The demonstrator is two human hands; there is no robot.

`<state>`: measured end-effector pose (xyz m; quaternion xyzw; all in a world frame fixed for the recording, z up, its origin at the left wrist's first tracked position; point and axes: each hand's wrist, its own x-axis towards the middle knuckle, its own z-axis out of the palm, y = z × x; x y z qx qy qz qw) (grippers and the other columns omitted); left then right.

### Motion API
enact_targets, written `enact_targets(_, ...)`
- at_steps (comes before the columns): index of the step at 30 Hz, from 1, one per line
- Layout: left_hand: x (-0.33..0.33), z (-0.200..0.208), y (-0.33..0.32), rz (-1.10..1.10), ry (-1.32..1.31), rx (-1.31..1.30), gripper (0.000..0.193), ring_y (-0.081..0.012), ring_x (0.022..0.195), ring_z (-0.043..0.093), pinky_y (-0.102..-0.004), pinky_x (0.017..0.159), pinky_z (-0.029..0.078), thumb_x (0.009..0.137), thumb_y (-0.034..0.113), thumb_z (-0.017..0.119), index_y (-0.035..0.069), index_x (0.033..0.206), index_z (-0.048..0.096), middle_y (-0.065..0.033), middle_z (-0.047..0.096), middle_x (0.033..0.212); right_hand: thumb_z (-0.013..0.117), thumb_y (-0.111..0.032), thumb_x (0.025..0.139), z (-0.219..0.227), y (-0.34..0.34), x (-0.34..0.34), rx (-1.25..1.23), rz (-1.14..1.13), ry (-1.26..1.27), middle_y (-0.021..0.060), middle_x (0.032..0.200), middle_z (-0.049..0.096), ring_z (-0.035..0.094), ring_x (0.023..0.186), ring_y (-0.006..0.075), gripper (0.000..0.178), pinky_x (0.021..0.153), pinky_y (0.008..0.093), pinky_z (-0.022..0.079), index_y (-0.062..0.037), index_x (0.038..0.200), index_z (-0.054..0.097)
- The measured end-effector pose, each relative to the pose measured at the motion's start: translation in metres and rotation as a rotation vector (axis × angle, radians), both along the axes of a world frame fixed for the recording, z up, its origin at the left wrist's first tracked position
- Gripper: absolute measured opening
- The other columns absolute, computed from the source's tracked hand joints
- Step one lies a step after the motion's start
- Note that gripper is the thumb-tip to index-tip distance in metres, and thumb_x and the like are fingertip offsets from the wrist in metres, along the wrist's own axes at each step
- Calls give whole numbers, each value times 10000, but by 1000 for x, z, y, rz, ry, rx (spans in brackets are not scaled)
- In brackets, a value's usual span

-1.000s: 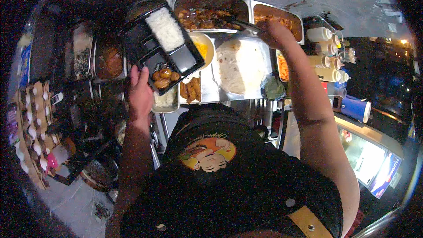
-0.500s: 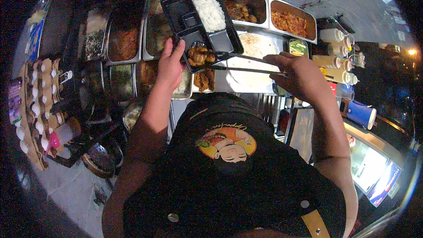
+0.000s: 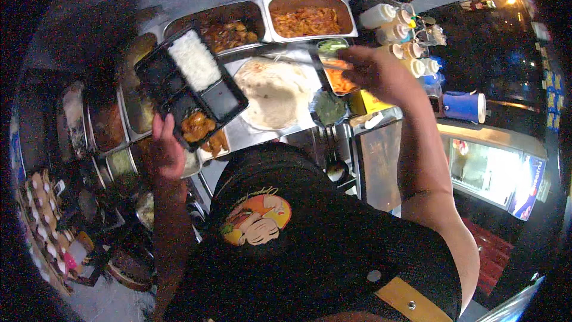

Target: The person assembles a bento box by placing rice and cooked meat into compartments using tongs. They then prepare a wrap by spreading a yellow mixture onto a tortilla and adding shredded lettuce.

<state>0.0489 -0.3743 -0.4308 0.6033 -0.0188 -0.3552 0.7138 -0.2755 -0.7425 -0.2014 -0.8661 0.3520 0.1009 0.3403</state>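
My left hand (image 3: 169, 152) grips the near left corner of a black compartment tray (image 3: 223, 100), thumb and fingers at its edge. White rice (image 3: 195, 59) fills its far long compartment, and browned glazed meat pieces (image 3: 197, 126) lie in a near one; its other compartments look bare. My right hand (image 3: 374, 71) is closed on metal tongs (image 3: 326, 65), partly hidden by the fingers. The tongs are over small containers of green slices (image 3: 332, 45) and orange shreds (image 3: 341, 77). Flatbread (image 3: 271, 92) lies on the bright counter between my hands.
Steel pans of meat (image 3: 232, 34) and reddish food (image 3: 305, 22) line the back. Squeeze bottles (image 3: 390, 31) stand at the far right, near a blue cylinder (image 3: 465, 107). Egg cartons (image 3: 44, 220) sit at left. A dark green container (image 3: 329, 109) is right of the flatbread.
The view has swung right. My right hand and the tongs have left the tray's meat compartment and moved right to the small containers. My left hand still holds the tray.
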Motion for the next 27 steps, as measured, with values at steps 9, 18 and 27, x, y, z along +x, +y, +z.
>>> enact_targets(9, -60, 50, -7, -357, -751, 452, 579, -385, 1417, 555, -522, 1186, 472, 997, 103, 659, 57, 1556, 515, -200, 519, 1569, 731, -359, 982, -125, -232, -16, -471, 300, 497, 201, 1179, 771, 743, 1082, 415, 440, 929, 487, 597, -182, 1383, 696)
enact_targets(18, -119, 77, -66, 22, 104, -3, 516, -297, 1303, 647, -485, 1095, 559, 1091, 315, 615, 70, 1533, 510, -107, 636, 1441, 724, -359, 947, -136, -226, 34, -432, 342, 423, 205, 1146, 774, 749, 1072, 404, 388, 920, 500, 599, -113, 1245, 758)
enact_targets(27, -137, 72, -116, -115, 19, 109, 469, -289, 1308, 644, -426, 1098, 542, 1131, 241, 532, 40, 1551, 474, -137, 615, 1465, 729, -339, 978, -117, -264, -22, -346, 398, 312, 221, 1144, 774, 742, 1020, 408, 408, 911, 487, 586, -148, 1338, 733)
